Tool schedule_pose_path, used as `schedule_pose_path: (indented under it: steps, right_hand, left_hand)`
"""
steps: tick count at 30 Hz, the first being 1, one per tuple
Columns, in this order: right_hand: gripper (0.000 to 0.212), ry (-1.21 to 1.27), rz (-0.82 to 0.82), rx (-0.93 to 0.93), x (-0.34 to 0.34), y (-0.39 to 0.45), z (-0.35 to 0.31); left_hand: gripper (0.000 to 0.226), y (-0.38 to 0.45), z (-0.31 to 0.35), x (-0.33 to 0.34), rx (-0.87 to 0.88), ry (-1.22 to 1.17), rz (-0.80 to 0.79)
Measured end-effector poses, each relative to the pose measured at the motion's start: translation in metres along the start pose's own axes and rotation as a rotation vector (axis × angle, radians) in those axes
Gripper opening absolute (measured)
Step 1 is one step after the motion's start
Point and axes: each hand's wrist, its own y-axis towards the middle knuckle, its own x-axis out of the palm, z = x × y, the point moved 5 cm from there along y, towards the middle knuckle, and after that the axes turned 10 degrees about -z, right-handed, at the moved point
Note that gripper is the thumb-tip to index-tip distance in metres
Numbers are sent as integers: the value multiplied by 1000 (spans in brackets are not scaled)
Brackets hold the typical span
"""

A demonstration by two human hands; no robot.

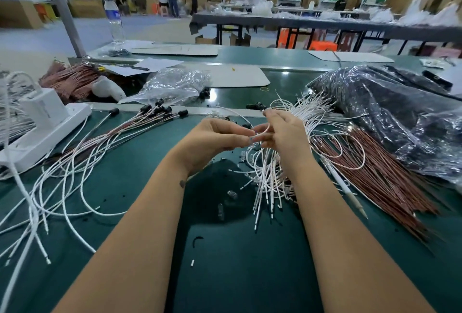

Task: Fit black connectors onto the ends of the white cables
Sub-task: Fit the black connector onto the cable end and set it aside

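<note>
Both hands meet above the green mat at the centre of the head view. My left hand (217, 137) has its fingers curled, with the fingertips pinching a small dark piece at the end of a white cable (262, 130). My right hand (280, 132) pinches the same thin white cable, which loops over its fingers. Under the right hand lies a bundle of loose white cables (268, 177). To the left, several finished cables (120, 135) fan out, tipped with black connectors (160, 109). Loose black connectors (255, 106) lie beyond the hands.
A white power strip (47, 127) sits at the left. Brown wire bundles (380, 177) and a dark plastic bag (400, 113) fill the right side. A clear plastic bag (172, 85) lies at the back, and a white pen (345, 187) lies beside the brown wires.
</note>
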Motion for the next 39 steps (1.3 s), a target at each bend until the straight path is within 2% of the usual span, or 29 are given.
schedule_pose_path:
  steps: [2,5,7,10,12,13,15,16,19,21,23,25,26,28,30,31,33,36,39]
  right_hand:
    - [4,45,-24,-15,6,1,0]
    - [25,83,55,-40,-1,1,1]
    - [31,154,116,-12,-12,0,2]
    - [28,262,156,46,-21,-1,6]
    - [23,252,150,36,-21,0,4]
    - [21,222,136,8,-20,0,1]
    - [18,104,104,-79,-16,-2,-7]
    - [17,21,91,-119,-14,-4,-12]
    - [17,-76,22,-179,-1,-8,-17]
    - [16,-42,-47,-191,6,-10,-18]
    - [15,-51,-92,-221,10,-11,-21]
    - [13,-106,-113,-259,13,-12,-23]
    - [13,-134,-115,-277,15,-13,-23]
    - [12,-158,-115,-311,17,-15,-24]
    - [13,-143,-132,-331,20,-16,-25]
    - [14,-121,-153,-336,22,-16,-26]
    - [17,-64,-209,-335,26,-17,-28]
    - [19,41,-267,-322,32,-18,-29]
    - [19,83,-185,-322,25,-18,-32]
  left_hand:
    - [16,2,0,10,-19,14,-98]
    - [17,2,-8,26,-146,42,-298]
    - [20,0,-11,32,-230,65,-424]
    - [18,-1,-11,32,-282,106,-491]
    - [7,-3,-8,30,-261,120,-457]
    - [13,-3,-6,27,-235,104,-406]
    - [49,-2,-4,17,-170,30,-205]
    - [60,-1,-3,11,-120,-5,-94]
    - [64,-2,1,-6,53,-93,153]
    - [60,-2,1,-13,165,-260,195]
    - [61,-1,1,-17,244,-466,135]
    - [58,1,0,-16,262,-555,54]
    - [51,2,-2,-15,238,-529,48]
    - [34,5,-4,-16,179,-242,139]
    - [51,6,-3,-12,151,97,221]
    - [60,8,-3,-8,146,185,220]
    - [64,10,-1,3,164,231,180]
    - [42,12,5,18,212,214,135]
    - [18,12,7,21,192,234,138]
